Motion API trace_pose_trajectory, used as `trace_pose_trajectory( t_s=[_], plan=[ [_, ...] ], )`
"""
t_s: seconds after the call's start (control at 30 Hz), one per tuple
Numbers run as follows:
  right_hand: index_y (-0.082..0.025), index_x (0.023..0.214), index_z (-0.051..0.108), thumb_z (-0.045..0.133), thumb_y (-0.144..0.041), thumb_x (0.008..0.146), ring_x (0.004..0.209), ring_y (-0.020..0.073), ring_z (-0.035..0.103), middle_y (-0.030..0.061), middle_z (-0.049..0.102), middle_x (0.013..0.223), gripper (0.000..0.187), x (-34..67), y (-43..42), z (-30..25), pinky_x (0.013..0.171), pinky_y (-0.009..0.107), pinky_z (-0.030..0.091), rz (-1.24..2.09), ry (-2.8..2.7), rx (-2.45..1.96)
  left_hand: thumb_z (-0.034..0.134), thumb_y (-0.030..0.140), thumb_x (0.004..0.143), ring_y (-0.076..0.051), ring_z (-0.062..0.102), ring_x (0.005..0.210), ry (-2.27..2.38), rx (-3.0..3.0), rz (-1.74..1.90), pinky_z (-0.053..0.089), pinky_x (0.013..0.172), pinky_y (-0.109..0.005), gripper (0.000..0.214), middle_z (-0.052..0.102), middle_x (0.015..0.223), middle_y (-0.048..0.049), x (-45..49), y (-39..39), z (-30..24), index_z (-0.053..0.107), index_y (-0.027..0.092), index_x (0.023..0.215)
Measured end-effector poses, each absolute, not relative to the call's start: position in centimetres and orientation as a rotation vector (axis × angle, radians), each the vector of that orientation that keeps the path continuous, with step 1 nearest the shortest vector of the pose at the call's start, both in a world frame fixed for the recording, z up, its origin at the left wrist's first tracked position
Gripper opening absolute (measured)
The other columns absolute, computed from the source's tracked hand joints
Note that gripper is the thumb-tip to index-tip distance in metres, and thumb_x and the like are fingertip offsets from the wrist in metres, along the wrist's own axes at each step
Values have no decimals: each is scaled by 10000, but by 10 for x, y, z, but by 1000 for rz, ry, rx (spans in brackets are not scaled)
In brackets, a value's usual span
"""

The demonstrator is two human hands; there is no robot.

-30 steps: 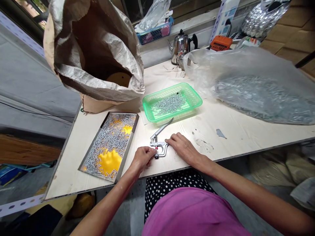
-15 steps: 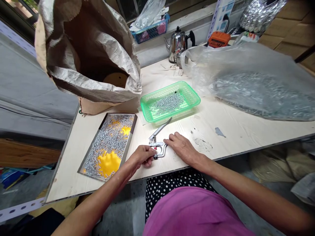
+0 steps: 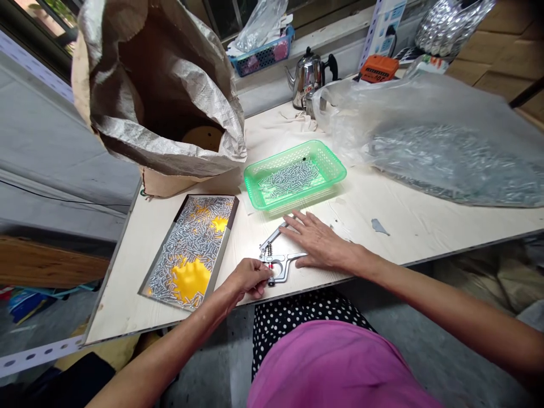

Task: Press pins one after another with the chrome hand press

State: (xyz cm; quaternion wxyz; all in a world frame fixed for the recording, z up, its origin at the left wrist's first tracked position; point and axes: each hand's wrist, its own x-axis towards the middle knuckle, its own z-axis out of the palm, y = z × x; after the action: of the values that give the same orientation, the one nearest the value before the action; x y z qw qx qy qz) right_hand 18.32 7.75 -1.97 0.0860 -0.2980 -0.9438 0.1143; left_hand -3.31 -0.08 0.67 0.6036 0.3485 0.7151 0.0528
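Observation:
Metal snap-fastener pliers (image 3: 281, 259) lie on the table in front of me, handles spread apart, with a coil spring and a small red part near the jaws. At the jaws, my left hand (image 3: 247, 276) has its thumb and fingers pinched together; whatever tiny thing they may hold is hidden. Over the plier handles rests my right hand (image 3: 317, 241), its fingers stretched out and covering the handle ends. To the left lies a shallow tray (image 3: 224, 249) of small silvery metal pieces on a yellow bottom. Behind the pliers, a green plastic basket (image 3: 293, 207) holds similar pieces.
A large open sack (image 3: 170, 156) stands at the back left. On the right lies a big clear plastic bag (image 3: 450, 153) full of shiny pieces. A steel kettle (image 3: 306, 79) and an orange box (image 3: 379, 68) are at the back. The table's front edge is close to my body.
My right hand has moved from beside the plier frame onto the handles, its fingers now spread. My left hand stays pinched at the jaws. The view has shifted slightly.

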Motion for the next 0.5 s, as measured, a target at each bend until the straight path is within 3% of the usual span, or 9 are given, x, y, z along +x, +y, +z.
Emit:
trace_pose_trajectory(
  t_s=[0.2, 0.4, 0.5],
  plan=[
    [-117, 1401, 418, 791, -599, 608, 1317, 403, 388, 235, 464, 1407, 1000, 183, 91, -25, 1087, 627, 234, 327, -2890, -817, 743, 413, 723, -75, 493, 361, 1660, 814, 123, 385, 394, -173, 351, 527, 428, 54, -31, -7, 5, 512, 167, 625],
    [-77, 1383, 417, 775, -661, 563, 1213, 374, 449, 226, 486, 1356, 1068, 185, 92, -23, 1023, 528, 343, 385, -2903, -820, 732, 399, 740, -69, 488, 365, 1662, 830, 104, 393, 396, -173, 335, 531, 451, 54, -30, -12, 3, 519, 163, 633],
    [-79, 1310, 482, 800, -631, 566, 1090, 336, 489, 191, 559, 1228, 980, 183, 90, -18, 955, 484, 379, 340, -2921, -864, 733, 413, 737, -69, 487, 366, 1664, 830, 139, 390, 394, -174, 341, 528, 458, 57, -29, -15, 3, 517, 165, 646]
  ],
)
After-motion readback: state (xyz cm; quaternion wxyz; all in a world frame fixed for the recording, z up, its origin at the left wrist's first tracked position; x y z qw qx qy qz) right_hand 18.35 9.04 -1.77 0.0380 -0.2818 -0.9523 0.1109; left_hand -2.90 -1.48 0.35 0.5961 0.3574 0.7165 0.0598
